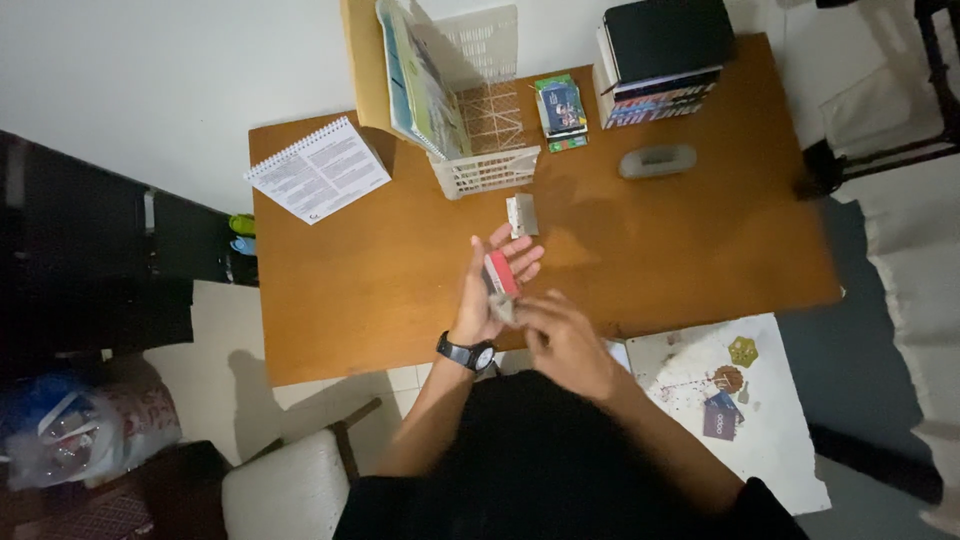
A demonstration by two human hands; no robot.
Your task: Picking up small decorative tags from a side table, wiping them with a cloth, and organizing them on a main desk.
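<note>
Red card (500, 272) between both hands

The worktop (400, 290) is orange-brown wood. A red and white card (500, 273) lies in the left hand (490, 290), above a black watch (466, 353). Far off stand a white lattice basket (490, 150), a grey case (657, 161) and black-topped books (665, 60).

Two hands (495, 290), one basket (487, 170), one notebook (318, 170), one book stack (660, 75).

A home study corner.
Around the wooden desk (400, 270): stacked books (660, 75), a paper-filled basket (480, 130), tiled floor.
</note>
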